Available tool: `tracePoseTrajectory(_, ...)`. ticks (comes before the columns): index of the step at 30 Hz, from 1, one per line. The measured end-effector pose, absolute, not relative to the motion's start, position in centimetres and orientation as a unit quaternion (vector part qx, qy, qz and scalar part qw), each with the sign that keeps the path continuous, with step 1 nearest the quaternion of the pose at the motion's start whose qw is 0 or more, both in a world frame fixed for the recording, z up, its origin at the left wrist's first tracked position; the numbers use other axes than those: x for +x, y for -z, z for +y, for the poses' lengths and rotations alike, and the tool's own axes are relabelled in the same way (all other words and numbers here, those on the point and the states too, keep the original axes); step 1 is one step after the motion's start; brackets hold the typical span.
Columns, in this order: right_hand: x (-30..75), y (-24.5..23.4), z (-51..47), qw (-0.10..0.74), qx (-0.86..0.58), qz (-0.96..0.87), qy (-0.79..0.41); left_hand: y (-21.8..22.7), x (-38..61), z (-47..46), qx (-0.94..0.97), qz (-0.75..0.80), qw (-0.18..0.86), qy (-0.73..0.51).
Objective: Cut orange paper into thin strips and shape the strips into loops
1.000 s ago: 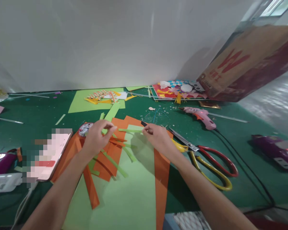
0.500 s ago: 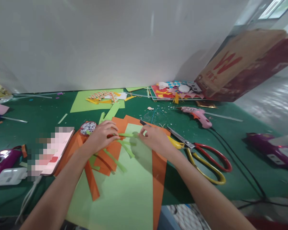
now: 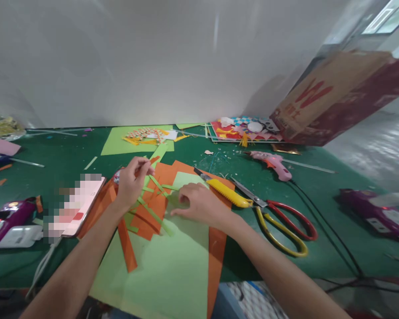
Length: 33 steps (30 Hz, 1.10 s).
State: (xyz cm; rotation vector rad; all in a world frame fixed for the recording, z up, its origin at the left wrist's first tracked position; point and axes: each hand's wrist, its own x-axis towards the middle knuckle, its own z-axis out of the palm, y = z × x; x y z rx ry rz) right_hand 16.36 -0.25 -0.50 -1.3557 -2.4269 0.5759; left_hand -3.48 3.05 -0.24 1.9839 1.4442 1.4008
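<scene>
My left hand (image 3: 133,180) is raised over the pile of cut strips, with thumb and fingers pinched on a small orange paper strip (image 3: 156,159). Just above the light green paper sheet (image 3: 173,266) hovers my right hand (image 3: 202,204), thumb and fingers apart and nothing visible between them. Thin green paper strips (image 3: 153,212) lie criss-cross between the hands, over orange paper (image 3: 149,223). A wider orange strip (image 3: 127,248) slants across the green sheet's left side. Partly hidden behind my left wrist is a round, patterned object (image 3: 116,177).
Right of my right hand lie a yellow-handled utility knife (image 3: 231,193) and scissors (image 3: 287,217). Farther right are a pink glue gun (image 3: 274,164) with its cord and a purple device (image 3: 372,210). A phone (image 3: 80,208) rests at left. A paper bag (image 3: 332,97) leans at back right.
My left hand has risen away from the green strips and now pinches an orange strip. My right hand has shifted left and down, its fingers spreading; the utility knife is more exposed.
</scene>
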Motion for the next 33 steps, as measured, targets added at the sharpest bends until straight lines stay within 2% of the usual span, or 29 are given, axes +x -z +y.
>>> tracePoseTrajectory(4, 16.6, 0.7, -0.5, 0.101, -0.460, -0.856, -0.213, 0.4, -3.8, 3.3, 0.661, 0.493, 0.171, -0.540)
tracePoseTrajectory(12, 17.0, 0.8, -0.6, 0.118, -0.474, -0.833, -0.261, -0.5, -3.6, 3.0, 0.619, 0.480, 0.205, -0.586)
tracePoseTrajectory(23, 17.5, 1.2, -0.8, 0.120, -0.465, -0.832, -0.277, -0.6, -3.8, 3.6, 0.442, 0.444, 0.378, -0.682)
tracePoseTrajectory(28, 17.4, 1.0, -0.9, 0.124, -0.467, -0.835, -0.263, -0.8, -4.1, 3.9, 0.406, 0.445, 0.452, -0.658)
tracePoseTrajectory(33, 17.2, 0.9, -1.1, 0.141, -0.474, -0.833, -0.248, -0.6, -3.6, 3.5, 0.439, 0.448, 0.515, -0.585)
